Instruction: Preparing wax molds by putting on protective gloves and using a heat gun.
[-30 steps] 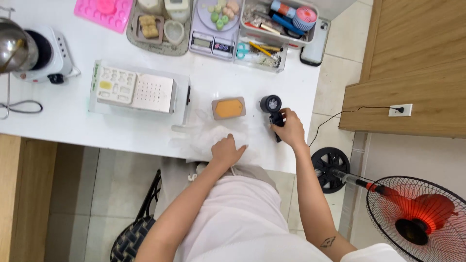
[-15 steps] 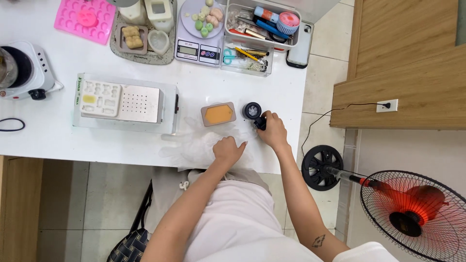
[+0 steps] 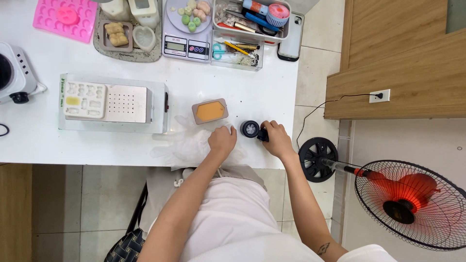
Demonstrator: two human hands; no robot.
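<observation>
Your right hand [image 3: 277, 139] had its fingers wrapped around the handle of a small black handheld tool [image 3: 253, 130], whose round head lay on the white surface [image 3: 228, 92] near the front edge. It looked rigid and light, probably plastic, so the handle was the sensible place to grip; what sat in the head was too small to make out. Your left hand [image 3: 222, 140] rested with fingers curled loosely on thin clear plastic gloves [image 3: 187, 145], soft, crinkly and likely slippery. Just behind them sat an orange-filled rectangular mould [image 3: 209, 111]. Farther back stood a grey digital scale [image 3: 183, 34] and a clear box of pens [image 3: 250, 17].
</observation>
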